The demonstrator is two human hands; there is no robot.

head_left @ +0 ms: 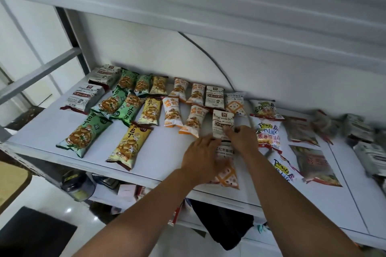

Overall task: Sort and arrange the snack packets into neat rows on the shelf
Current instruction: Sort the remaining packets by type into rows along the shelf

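On the white shelf (163, 152) snack packets lie in rough columns: green packets (83, 133) at the left, yellow packets (130, 144), then orange-and-white packets (193, 121). A cream packet with a red logo (222, 123) lies near the middle. My right hand (242, 137) pinches its lower right edge, and my left hand (200, 156) touches its lower left corner. Beneath both hands lies a white packet with an orange lattice print (226, 173), partly hidden by my left hand.
Red-and-white packets with blue lettering (267, 131) lie just right of my hands. Blurred packets (313, 158) and stacked packs (367, 152) crowd the right end. Two large cream packs (87, 98) sit at the far left. An upper shelf (208, 6) hangs overhead; clutter fills the lower shelf (129, 192).
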